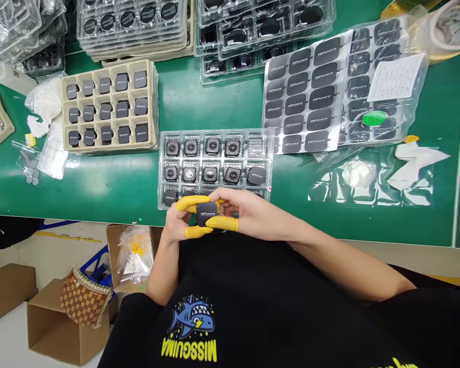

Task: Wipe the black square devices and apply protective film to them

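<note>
Head view: dark HiFuture piece (206, 211) held at the near edge of the counter (214, 102)

I see the left hand (176, 220) and the right hand (251, 212) sharing a narrow grip on the dark HiFuture piece, its lettered face turned up. The left thumb and forefinger take it from the near and far sides, while the right thumb presses by its lower right corner. Yellow finger covers (227, 223) sheathe these fingers.

From here, the hands hide part of the lowest row of a clear tray (160, 161). Its upper rows carry dark square units (190, 147), and another lettered piece (256, 175) sits at the right end of the middle row.

Farther back on the left is a beige tray (152, 110), three rows of dark pieces (105, 84) in it. Over on the right lies a sheet of labels (324, 97), printed HiFuture, beside a plastic bag (402, 110) with more inside and a white slip (395, 77) on it. Stacked clear trays (132, 40) line the back. A shark print (192, 318) decorates the person's black shirt (291, 306).
</note>
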A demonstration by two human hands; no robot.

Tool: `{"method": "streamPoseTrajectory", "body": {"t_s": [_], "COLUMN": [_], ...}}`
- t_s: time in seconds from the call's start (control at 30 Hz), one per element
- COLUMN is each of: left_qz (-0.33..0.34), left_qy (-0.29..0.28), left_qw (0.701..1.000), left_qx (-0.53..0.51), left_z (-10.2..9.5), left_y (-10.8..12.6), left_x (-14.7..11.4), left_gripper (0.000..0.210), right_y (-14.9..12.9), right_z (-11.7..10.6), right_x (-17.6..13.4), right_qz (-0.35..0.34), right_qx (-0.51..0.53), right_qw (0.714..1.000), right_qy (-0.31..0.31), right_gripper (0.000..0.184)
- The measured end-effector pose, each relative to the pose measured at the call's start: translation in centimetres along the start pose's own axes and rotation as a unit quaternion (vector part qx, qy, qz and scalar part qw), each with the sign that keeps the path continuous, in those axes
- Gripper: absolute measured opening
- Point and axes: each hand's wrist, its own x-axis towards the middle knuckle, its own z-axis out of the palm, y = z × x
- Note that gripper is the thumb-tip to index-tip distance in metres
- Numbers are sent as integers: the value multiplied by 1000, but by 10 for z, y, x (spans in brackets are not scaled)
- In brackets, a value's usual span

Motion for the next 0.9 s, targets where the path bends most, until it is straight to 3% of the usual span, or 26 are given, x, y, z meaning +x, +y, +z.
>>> {"method": "streamPoseTrajectory", "body": {"t_s": [0.1,0.2,0.37,0.47,0.53,0.63,0.7,0.77,0.9], "left_qz": [11,27,16,22,36,43,42,44,51], "left_qy": [-7,-15,-31,-39,-24,19,49,72,115], "left_qw": [1000,999,999,999,999,999,998,996,991], "left_qx": [26,18,14,11,3,-5,-3,8,39], "left_z": [3,6,11,11,8,0,-7,-13,-22], "left_y": [-2,-2,5,15,22,32,38,42,46], "left_x": [3,7,15,20,21,17,12,7,-2], "left_gripper": [73,67,67,76,76,65,61,60,57], "right_y": [4,4,3,1,0,2,8,15,28], "right_z": [0,-4,-8,-26,-53,-102,-126,-138,-131], "right_x": [3,5,5,1,-2,-3,2,10,21], "right_qz": [8,25,17,-30,-52,-33,10,49,84], "right_qx": [7,-16,-13,-87,-183,-322,-381,-425,-491], "right_qw": [999,998,999,990,961,878,842,824,775], "right_qy": [48,59,36,102,202,353,382,371,389], "right_gripper": [32,23,35,38,32,21,15,12,24]}}
